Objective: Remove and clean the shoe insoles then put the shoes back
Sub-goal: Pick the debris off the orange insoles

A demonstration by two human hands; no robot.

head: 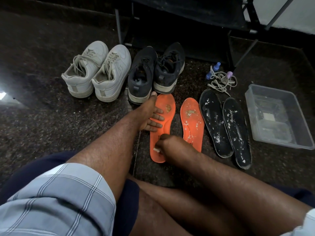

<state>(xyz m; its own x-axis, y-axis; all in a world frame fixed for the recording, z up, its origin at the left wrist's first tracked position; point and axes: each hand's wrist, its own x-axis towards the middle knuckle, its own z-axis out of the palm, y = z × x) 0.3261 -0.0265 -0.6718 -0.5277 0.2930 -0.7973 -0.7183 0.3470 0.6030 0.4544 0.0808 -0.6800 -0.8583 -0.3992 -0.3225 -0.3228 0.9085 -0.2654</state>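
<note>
Two orange insoles lie on the dark floor; the left orange insole [167,108] has a brown stain near its toe, and the right orange insole [191,120] is flecked with white. My left hand [151,116] lies flat on the left orange insole, fingers spread. My right hand [167,145] is closed on a small white piece [156,150] pressed against that insole's heel end. Two black insoles [213,123] with white specks lie to the right. Behind them stand a pair of black shoes [156,70] and a pair of white sneakers [97,70].
A clear plastic tub [279,116] sits at the right. Loose laces [221,80] and small blue and purple bottles [212,70] lie behind the black insoles. A black metal rack [187,23] stands at the back. My bare legs fill the foreground.
</note>
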